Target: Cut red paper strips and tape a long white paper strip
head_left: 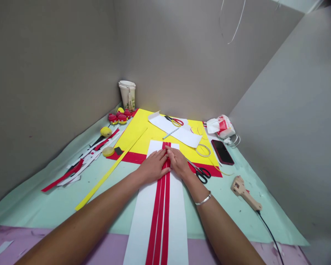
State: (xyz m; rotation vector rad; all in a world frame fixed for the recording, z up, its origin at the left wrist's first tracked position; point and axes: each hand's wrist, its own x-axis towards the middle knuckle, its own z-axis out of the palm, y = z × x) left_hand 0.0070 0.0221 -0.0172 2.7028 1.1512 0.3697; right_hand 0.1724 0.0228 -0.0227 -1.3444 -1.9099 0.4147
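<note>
Some print on pale cup [124,92], too small to read. Left hand [153,167] flat, fingers extended, thumb apart; three red strips [166,221] on white sheet [178,221], directly under fingers. Right hand [178,162] alongside, fingers together; cannot tell whether pinching. Red-white packet [225,126]: markings illegible.

- A plain grey wall [49,73] fills the left, rather dim.
- A grey far wall [176,59] meets it in a vertical corner.
- A paler right wall [287,99] catches more light.
- A thin white wire [239,25] hangs high before the far wall.
- The table [52,211] is covered in pale green, with a pinkish-purple surface [114,250] showing nearest.
</note>
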